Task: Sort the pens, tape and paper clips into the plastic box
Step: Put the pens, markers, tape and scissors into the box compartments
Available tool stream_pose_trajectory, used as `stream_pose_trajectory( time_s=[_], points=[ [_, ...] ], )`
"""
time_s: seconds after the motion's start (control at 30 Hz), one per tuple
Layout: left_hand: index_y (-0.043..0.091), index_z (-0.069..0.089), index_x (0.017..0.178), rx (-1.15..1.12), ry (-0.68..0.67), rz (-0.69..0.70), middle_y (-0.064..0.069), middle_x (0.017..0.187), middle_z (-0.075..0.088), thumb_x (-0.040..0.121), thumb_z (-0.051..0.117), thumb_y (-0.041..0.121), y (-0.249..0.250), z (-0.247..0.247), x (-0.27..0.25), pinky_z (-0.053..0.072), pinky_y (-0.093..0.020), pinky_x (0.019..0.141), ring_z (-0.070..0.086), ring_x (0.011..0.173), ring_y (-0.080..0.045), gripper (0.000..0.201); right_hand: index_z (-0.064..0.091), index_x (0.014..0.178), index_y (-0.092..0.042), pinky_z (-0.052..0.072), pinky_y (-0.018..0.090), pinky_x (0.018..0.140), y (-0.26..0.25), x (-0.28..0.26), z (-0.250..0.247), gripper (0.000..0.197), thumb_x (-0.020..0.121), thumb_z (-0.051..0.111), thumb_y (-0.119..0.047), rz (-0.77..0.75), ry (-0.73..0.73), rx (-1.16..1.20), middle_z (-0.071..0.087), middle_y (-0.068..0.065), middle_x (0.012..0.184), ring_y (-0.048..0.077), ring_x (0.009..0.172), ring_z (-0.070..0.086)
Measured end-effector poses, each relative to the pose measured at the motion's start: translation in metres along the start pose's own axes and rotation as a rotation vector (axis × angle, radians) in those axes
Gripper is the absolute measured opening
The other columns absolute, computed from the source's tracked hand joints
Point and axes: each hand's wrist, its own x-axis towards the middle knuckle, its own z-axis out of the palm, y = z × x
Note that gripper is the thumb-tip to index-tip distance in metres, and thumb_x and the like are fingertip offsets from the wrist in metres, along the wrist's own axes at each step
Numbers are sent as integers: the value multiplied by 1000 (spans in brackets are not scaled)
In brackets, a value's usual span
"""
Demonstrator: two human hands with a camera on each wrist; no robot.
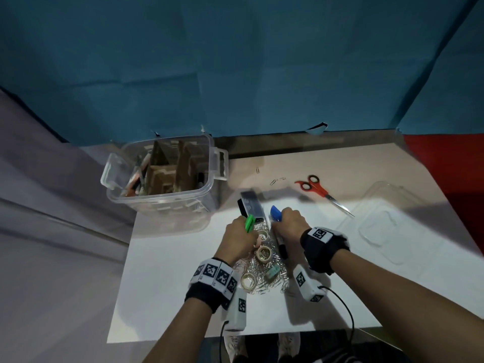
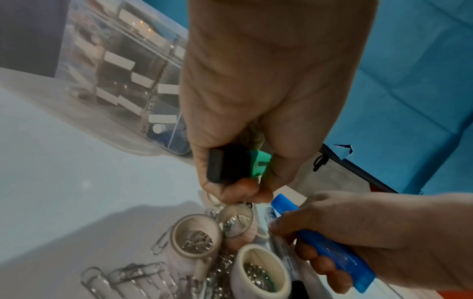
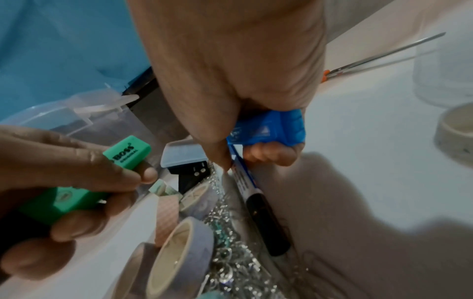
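My left hand (image 1: 239,238) grips a green highlighter (image 1: 249,222) (image 3: 76,192) with a black end (image 2: 222,165). My right hand (image 1: 289,224) grips a blue highlighter (image 1: 275,213) (image 2: 330,248) (image 3: 268,127), and its thumb touches a white marker with a black cap (image 1: 281,244) (image 3: 261,206). Between the hands lies a heap of paper clips (image 1: 264,273) with several tape rolls (image 1: 264,254) (image 2: 197,234) (image 3: 179,257) on it. The clear plastic box (image 1: 162,203), with cardboard dividers and pens in its left slot, stands at the back left.
Red-handled scissors (image 1: 318,189) lie at the back right. The box's clear lid (image 1: 379,226) rests on the right. A black and clear stapler box (image 1: 250,205) lies just beyond my hands. A few loose clips (image 1: 277,180) sit behind it.
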Motion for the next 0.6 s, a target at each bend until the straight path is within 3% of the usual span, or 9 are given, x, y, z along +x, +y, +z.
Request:
stream_pose_trajectory(
  time_s=[0.1, 0.23, 0.4, 0.47, 0.6],
  points=[
    [10, 60, 101, 28, -8, 34, -14, 94, 67, 89, 62, 12, 7, 5, 1, 58, -47, 71, 69, 82, -33, 12, 54, 111, -3, 48, 35, 76, 3, 0, -7, 31, 93, 60, -27, 31, -1, 57, 62, 16, 109, 33, 98, 63],
    [12, 61, 95, 22, 0, 50, -13, 92, 68, 88, 61, 13, 11, 9, 9, 61, -49, 74, 71, 81, -32, 6, 60, 90, -4, 55, 41, 73, 9, 2, -18, 27, 88, 61, -31, 32, 96, 235, 70, 16, 90, 33, 82, 68],
    [8, 62, 94, 67, 23, 66, -13, 93, 65, 86, 63, 15, 14, 17, 17, 61, -44, 70, 70, 78, -31, 11, 60, 91, -10, 57, 48, 74, 10, 4, -26, 22, 81, 62, -30, 35, 171, 369, 69, 16, 90, 37, 82, 69],
    [7, 58, 86, 188, 33, 92, -11, 90, 61, 85, 63, 14, 21, 21, 17, 56, -37, 65, 65, 77, -28, 9, 60, 95, -10, 56, 45, 72, 12, 5, -25, 27, 81, 63, -33, 40, 174, 375, 68, 15, 90, 35, 81, 68],
    [10, 51, 82, 419, 42, 140, -6, 85, 57, 88, 64, 13, 30, 35, 22, 54, -38, 69, 60, 78, -27, 14, 61, 96, -7, 49, 35, 64, 19, -4, -26, 24, 85, 64, -28, 35, 145, 376, 67, 16, 83, 29, 71, 62]
  ],
)
